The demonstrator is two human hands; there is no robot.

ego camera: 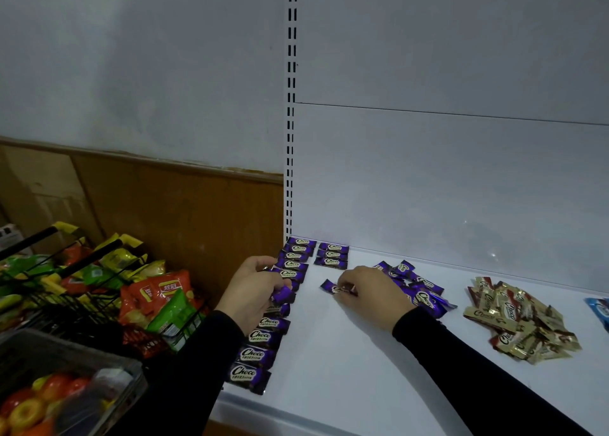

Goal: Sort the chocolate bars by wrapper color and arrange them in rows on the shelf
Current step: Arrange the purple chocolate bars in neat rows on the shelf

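Shelf (346, 353): white, flat and carrying all the bars.
Gold pile (520, 323): lying loose, well to the right of the right hand's grip.
Purple pile (425, 290): lying unsorted, just behind the right hand.
Purple row (260, 336): running front to back at the shelf's left edge, passing under the left hand.
Second row (332, 255): three bars, lying beyond the right-hand grip.
Left hand (255, 290): fingers curling round a purple bar (282, 294).
Right hand (372, 295): fingertips pinching a single bar (331, 286) flat on the shelf.
Handling: the bars are probably light, with slick, crinkly wrappers; pinching across the middle is likely steadier than taking the crimped ends.
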